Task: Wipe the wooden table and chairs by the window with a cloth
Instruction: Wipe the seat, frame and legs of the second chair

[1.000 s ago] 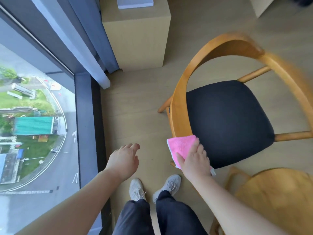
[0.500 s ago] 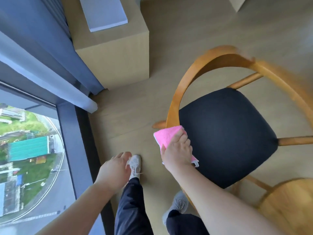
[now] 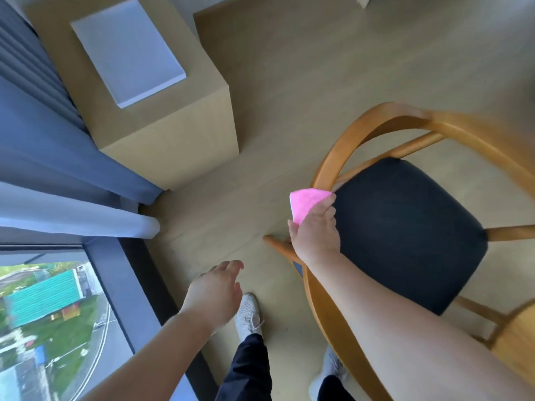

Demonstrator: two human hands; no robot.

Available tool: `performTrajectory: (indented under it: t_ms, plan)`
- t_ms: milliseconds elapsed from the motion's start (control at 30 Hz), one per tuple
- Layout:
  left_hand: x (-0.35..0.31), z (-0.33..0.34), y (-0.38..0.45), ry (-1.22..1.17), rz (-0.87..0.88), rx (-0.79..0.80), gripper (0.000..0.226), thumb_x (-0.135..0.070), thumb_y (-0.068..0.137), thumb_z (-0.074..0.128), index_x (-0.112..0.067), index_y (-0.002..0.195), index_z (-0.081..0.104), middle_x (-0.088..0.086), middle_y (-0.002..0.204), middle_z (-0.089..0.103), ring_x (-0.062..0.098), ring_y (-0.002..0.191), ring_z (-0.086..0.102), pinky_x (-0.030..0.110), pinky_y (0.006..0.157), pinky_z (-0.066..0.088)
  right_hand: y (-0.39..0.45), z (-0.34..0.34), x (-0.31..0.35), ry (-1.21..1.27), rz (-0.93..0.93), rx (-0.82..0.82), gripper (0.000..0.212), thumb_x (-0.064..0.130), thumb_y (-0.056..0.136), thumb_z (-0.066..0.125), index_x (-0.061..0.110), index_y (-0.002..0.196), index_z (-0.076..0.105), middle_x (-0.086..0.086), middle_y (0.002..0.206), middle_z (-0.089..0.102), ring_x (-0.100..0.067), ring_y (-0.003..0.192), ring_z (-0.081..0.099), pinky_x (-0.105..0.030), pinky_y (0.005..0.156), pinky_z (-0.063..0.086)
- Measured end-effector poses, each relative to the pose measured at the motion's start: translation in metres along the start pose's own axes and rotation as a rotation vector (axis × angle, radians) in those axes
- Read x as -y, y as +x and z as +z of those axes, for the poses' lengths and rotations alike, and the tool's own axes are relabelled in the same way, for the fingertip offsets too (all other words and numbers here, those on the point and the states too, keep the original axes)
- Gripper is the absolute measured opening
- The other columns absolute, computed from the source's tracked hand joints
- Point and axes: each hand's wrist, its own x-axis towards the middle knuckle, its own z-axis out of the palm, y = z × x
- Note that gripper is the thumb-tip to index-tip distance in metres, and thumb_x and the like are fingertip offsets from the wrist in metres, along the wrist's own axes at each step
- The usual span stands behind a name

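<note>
The floor of pale wood spreads beneath everything, with the window and blue curtain well to the left of the gripping hand. A boxy wooden cabinet stands up and left of the grip, carrying a flat white pad on top. The wooden chair with its curved backrest rail and dark seat cushion lies directly at and right of the grip. The round wooden table shows only at the lower right edge, well below the grip. The right hand curls its fingers over the pink cloth, pressing it against the chair rail. The left hand hovers down-left of the grip, fingers relaxed and spread, holding nothing.
</note>
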Motion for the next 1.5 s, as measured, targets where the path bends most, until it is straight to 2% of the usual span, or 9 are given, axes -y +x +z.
performTrajectory:
  t_ms: [100, 267, 467, 600, 733, 967, 1133, 1333, 1500]
  plan:
    - [-0.030, -0.005, 0.013, -0.088, 0.002, -0.019, 0.037, -0.026, 0.095, 0.042, -0.027, 0.132, 0.042, -0.011, 0.127, 0.052, 0.012, 0.106, 0.055, 0.026, 0.078, 0.047, -0.004, -0.014, -0.013, 0.085, -0.068, 0.103, 0.100, 0.056, 0.093, 0.045, -0.005, 0.146, -0.014, -0.020, 0.149, 0.025, -0.029, 0.131, 0.037, -0.034, 0.100, 0.041]
    - [-0.097, -0.005, 0.028, -0.229, 0.059, -0.225, 0.036, -0.026, 0.094, 0.048, -0.021, 0.129, 0.047, -0.005, 0.128, 0.049, 0.016, 0.108, 0.053, 0.028, 0.067, 0.043, -0.020, -0.056, -0.059, 0.091, -0.257, 0.142, 0.068, 0.041, 0.100, 0.037, 0.008, 0.152, 0.007, -0.014, 0.150, 0.028, -0.026, 0.135, 0.034, -0.035, 0.106, 0.040]
    - [-0.172, 0.008, 0.066, -0.184, -0.073, -0.320, 0.075, -0.035, 0.091, 0.056, -0.006, 0.147, 0.014, 0.012, 0.144, 0.034, 0.028, 0.130, 0.039, 0.037, 0.096, 0.046, -0.059, -0.109, -0.159, -0.119, -0.509, 0.091, 0.038, 0.029, 0.100, 0.039, 0.016, 0.134, 0.046, 0.000, 0.134, 0.046, -0.018, 0.119, 0.046, -0.027, 0.090, 0.045]
    - [-0.190, 0.022, 0.083, -0.176, -0.178, -0.254, 0.102, -0.022, 0.082, 0.071, 0.000, 0.148, -0.003, 0.019, 0.153, 0.017, 0.035, 0.141, 0.023, 0.040, 0.110, 0.033, -0.083, -0.140, -0.220, -0.201, -0.584, 0.089, 0.033, 0.029, 0.099, 0.038, 0.020, 0.127, 0.053, 0.004, 0.124, 0.054, -0.015, 0.108, 0.053, -0.026, 0.086, 0.048]
    - [-0.190, 0.029, 0.095, -0.193, -0.281, -0.271, 0.116, -0.013, 0.072, 0.080, 0.003, 0.148, -0.006, 0.021, 0.153, 0.017, 0.036, 0.141, 0.023, 0.039, 0.113, 0.027, -0.095, -0.152, -0.256, -0.195, -0.591, 0.084, 0.034, 0.031, 0.100, 0.035, 0.023, 0.128, 0.052, 0.005, 0.122, 0.055, -0.015, 0.108, 0.054, -0.028, 0.089, 0.048]
    - [-0.191, 0.017, 0.127, -0.180, -0.364, -0.310, 0.098, -0.009, 0.075, 0.075, 0.003, 0.146, 0.009, 0.020, 0.140, 0.037, 0.036, 0.123, 0.048, 0.039, 0.094, 0.045, -0.081, -0.147, -0.271, -0.141, -0.604, 0.103, 0.030, 0.028, 0.100, 0.035, 0.024, 0.121, 0.056, 0.010, 0.116, 0.054, -0.012, 0.103, 0.054, -0.026, 0.086, 0.047]
    - [-0.194, -0.003, 0.162, -0.154, -0.343, -0.401, 0.057, -0.023, 0.085, 0.067, -0.001, 0.126, 0.034, 0.015, 0.121, 0.050, 0.034, 0.098, 0.060, 0.032, 0.065, 0.041, -0.052, -0.146, -0.262, -0.066, -0.577, 0.146, 0.029, 0.028, 0.100, 0.036, 0.025, 0.121, 0.056, 0.013, 0.114, 0.054, -0.011, 0.100, 0.055, -0.026, 0.082, 0.048]
    - [-0.213, -0.047, 0.200, -0.104, -0.154, -0.464, 0.053, -0.033, 0.085, 0.066, -0.004, 0.120, 0.038, 0.013, 0.109, 0.056, 0.029, 0.076, 0.059, 0.031, 0.058, 0.038, -0.009, -0.155, -0.239, -0.005, -0.546, 0.162, 0.029, 0.026, 0.100, 0.035, 0.023, 0.118, 0.057, 0.010, 0.109, 0.056, -0.013, 0.092, 0.056, -0.030, 0.078, 0.049]
    - [-0.239, -0.085, 0.240, 0.106, -0.039, -0.343, 0.052, -0.036, 0.080, 0.071, -0.007, 0.109, 0.039, 0.010, 0.104, 0.056, 0.033, 0.086, 0.063, 0.032, 0.059, 0.043, 0.029, -0.163, -0.226, 0.024, -0.515, 0.140, 0.028, 0.025, 0.099, 0.034, 0.023, 0.115, 0.057, 0.008, 0.105, 0.056, -0.014, 0.085, 0.055, -0.030, 0.072, 0.048]
